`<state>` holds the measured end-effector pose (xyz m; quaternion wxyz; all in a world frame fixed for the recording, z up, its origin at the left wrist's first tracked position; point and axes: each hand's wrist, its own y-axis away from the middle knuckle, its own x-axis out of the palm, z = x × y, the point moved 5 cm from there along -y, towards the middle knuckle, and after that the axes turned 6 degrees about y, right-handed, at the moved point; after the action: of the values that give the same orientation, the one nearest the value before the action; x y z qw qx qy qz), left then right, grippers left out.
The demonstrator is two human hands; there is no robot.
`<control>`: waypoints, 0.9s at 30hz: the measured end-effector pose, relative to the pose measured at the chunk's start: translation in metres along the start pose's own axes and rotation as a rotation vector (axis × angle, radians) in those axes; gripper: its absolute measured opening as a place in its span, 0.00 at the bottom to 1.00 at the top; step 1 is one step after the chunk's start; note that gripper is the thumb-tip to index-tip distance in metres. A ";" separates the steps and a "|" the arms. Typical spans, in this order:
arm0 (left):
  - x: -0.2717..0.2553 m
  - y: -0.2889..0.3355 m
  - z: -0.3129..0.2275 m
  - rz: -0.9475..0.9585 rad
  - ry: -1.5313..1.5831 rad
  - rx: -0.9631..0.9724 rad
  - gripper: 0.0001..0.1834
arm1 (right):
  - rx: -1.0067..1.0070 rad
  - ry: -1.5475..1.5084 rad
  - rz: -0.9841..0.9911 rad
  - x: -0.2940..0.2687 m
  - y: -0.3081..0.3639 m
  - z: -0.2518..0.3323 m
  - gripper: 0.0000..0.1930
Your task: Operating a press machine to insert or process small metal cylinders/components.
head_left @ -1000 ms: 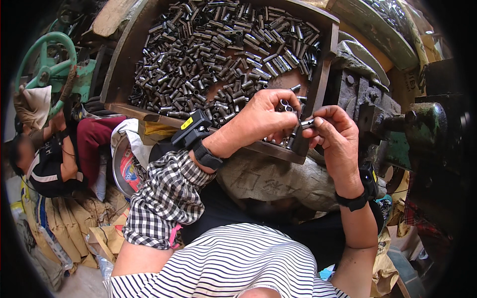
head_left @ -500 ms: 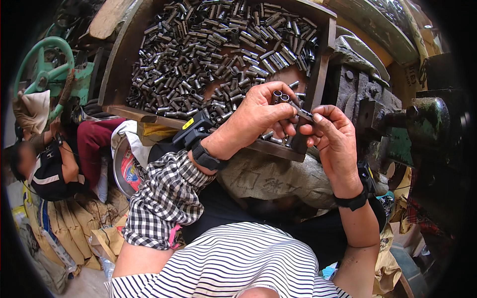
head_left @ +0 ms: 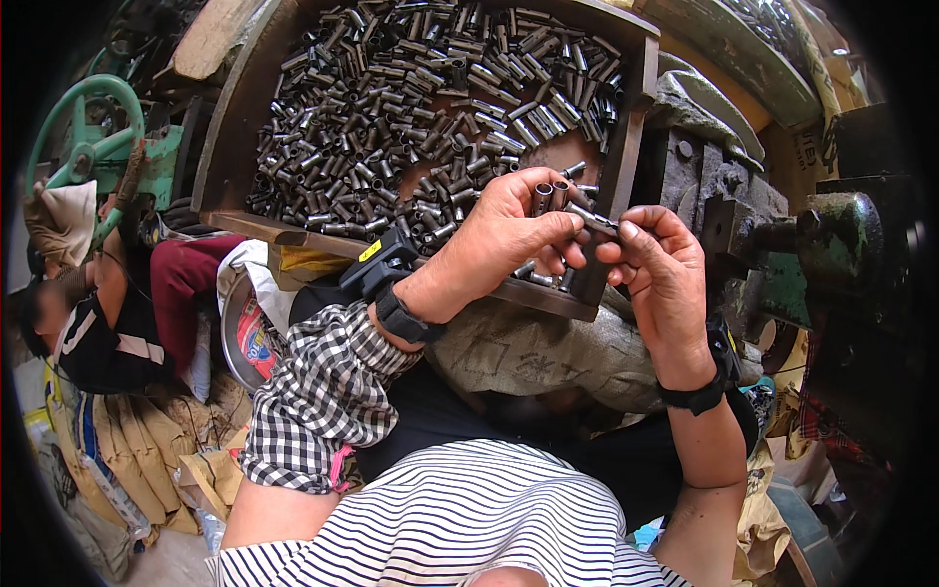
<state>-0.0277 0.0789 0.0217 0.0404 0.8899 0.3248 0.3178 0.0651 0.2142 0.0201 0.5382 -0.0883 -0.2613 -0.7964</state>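
Observation:
My left hand [head_left: 499, 235] is closed over the near right corner of a wooden tray [head_left: 548, 298]. Two short dark metal tubes [head_left: 551, 199] stick up between its curled fingers, open ends showing. Its thumb and fingertips also grip a slim metal tube [head_left: 593, 220], which lies nearly level. At that tube's right end, my right hand [head_left: 663, 269] pinches with thumb and forefinger, so both hands meet on the one piece. Whether a smaller part sits at that end is too small to tell. Loose metal tubes [head_left: 372, 137] of the same kind fill much of the tray.
Right of the tray stands a dark, greasy machine [head_left: 841, 254] with a thick shaft. A dusty sack [head_left: 548, 357] hangs under the tray's near edge. Far left are a green handwheel [head_left: 83, 152] and another person [head_left: 112, 328]. A metal basin [head_left: 238, 328] sits near my left sleeve.
The two upright tubes in my left hand have tilted, showing more of their sides. The level tube between my hands shows more of its length. The other person's arm has shifted.

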 end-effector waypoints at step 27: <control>0.019 0.009 -0.009 0.092 -0.906 0.487 0.11 | 0.031 0.087 0.004 -0.004 -0.003 0.006 0.07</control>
<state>-0.0174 0.0824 0.0418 -0.0454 0.9351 0.3000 -0.1831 0.0634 0.2215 0.0223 0.5519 -0.0458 -0.2497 -0.7943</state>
